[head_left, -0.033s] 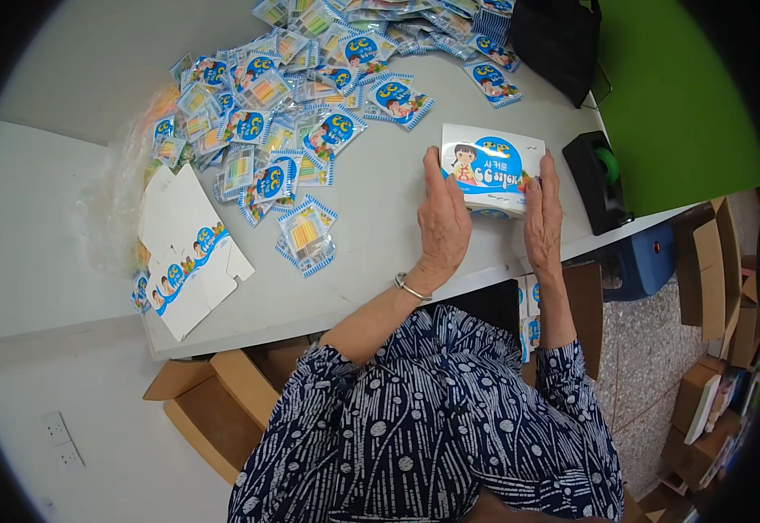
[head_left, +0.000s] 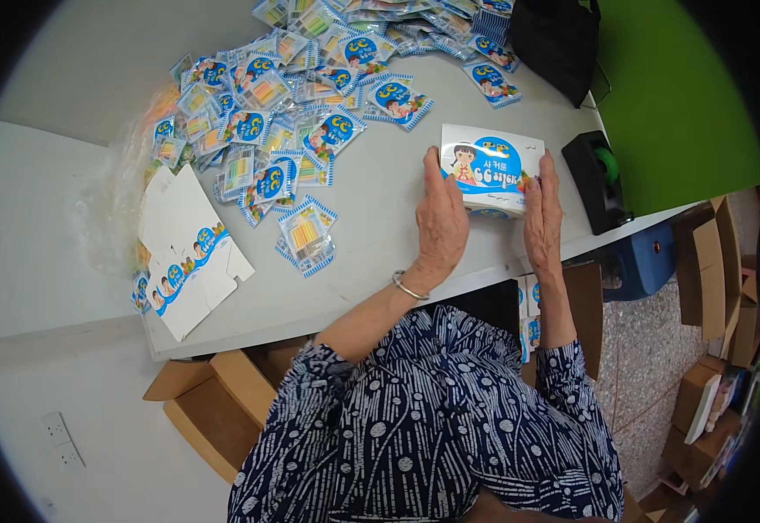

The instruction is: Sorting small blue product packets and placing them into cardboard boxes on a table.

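A small white and blue printed carton [head_left: 493, 166] rests near the right part of the table, its front panel with a cartoon girl facing up. My left hand [head_left: 443, 218] lies along its left side with fingers straight and pressed together. Against the right side is my right hand [head_left: 541, 205], fingers upright, thumb at the carton's edge. The carton is held between the two hands. What is inside it cannot be seen. To the left lies a loose stack of small clear sachets [head_left: 308, 234] with coloured sticks.
A big heap of sachets [head_left: 267, 113] covers the table's far left. An unfolded flat carton [head_left: 190, 253] lies at the left edge by clear plastic film [head_left: 114, 209]. A black tape dispenser [head_left: 596, 183] and black bag [head_left: 559, 44] stand right. An open cardboard box [head_left: 219, 414] sits below the table.
My left hand and wrist have shifted very slightly left. The carton and my right hand stay in place.
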`<action>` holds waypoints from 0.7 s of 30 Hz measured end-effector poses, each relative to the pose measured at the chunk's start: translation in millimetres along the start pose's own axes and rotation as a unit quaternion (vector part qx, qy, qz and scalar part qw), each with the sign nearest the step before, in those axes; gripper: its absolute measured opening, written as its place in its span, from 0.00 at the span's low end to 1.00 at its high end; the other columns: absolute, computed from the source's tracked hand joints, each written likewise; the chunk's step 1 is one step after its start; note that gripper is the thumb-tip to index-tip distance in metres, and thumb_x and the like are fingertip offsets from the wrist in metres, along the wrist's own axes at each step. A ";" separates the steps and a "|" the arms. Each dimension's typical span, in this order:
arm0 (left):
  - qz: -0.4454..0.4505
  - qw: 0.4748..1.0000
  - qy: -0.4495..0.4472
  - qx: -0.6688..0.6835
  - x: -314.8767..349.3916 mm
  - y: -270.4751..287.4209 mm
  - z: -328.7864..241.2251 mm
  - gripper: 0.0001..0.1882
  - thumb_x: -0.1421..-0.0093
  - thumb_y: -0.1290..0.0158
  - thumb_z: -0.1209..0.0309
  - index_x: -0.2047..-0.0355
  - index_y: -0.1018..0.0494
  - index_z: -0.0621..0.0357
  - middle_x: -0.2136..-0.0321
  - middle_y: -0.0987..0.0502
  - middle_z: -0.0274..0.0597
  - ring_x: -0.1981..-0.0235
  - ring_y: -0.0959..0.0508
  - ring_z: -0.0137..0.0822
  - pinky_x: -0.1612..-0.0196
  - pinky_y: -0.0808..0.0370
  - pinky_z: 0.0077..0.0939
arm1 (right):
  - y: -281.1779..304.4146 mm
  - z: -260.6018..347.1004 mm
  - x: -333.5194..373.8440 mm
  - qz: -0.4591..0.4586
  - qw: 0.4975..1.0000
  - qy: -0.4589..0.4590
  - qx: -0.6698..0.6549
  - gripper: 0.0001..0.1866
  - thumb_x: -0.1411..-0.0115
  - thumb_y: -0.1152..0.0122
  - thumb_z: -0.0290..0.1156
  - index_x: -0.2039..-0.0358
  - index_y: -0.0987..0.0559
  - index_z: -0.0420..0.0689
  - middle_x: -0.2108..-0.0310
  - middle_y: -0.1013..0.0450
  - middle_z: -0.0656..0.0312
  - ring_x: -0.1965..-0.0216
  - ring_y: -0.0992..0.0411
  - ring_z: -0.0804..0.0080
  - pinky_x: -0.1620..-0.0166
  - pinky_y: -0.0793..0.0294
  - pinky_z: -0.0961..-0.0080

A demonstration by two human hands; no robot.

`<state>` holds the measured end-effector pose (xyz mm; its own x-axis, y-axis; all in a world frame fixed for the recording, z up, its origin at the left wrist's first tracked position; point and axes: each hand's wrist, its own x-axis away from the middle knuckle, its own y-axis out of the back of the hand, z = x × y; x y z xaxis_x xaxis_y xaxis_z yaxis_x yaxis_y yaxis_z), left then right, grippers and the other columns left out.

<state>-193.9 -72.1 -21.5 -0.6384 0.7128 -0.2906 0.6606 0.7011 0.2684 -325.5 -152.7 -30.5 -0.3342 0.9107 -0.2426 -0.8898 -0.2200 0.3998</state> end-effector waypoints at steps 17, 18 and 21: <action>0.124 0.991 0.027 0.039 -53.2 17.3 4.0 0.16 0.36 0.50 0.63 0.57 0.31 0.65 0.57 0.25 0.55 0.63 0.21 0.45 0.59 0.26 0.34 | -4.1 -15.5 18.5 -0.054 0.971 -0.089 -0.213 0.37 0.35 0.48 0.44 0.36 0.48 0.32 0.37 0.45 0.39 0.35 0.46 0.53 0.35 0.48 0.68; 0.097 0.992 0.035 0.068 -41.1 22.2 -2.0 0.15 0.36 0.50 0.64 0.57 0.31 0.65 0.52 0.27 0.54 0.61 0.21 0.44 0.59 0.25 0.34 | 5.9 -6.4 26.3 -0.003 0.976 -0.119 -0.182 0.37 0.35 0.48 0.42 0.34 0.49 0.33 0.37 0.43 0.42 0.35 0.46 0.57 0.35 0.48 0.70; 0.131 0.984 0.026 0.117 -3.9 29.5 2.0 0.15 0.35 0.51 0.66 0.54 0.33 0.65 0.45 0.34 0.53 0.49 0.26 0.47 0.49 0.28 0.38 | 34.5 7.8 23.3 0.085 0.969 -0.147 -0.180 0.42 0.42 0.39 0.43 0.34 0.46 0.36 0.39 0.40 0.43 0.37 0.41 0.58 0.36 0.45 0.70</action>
<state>-171.2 -54.3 -14.3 -0.4500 0.8726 -0.1899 0.8741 0.4739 0.1062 -361.6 -136.3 -15.5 -0.4290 0.8996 0.0822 -0.8984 -0.4343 0.0646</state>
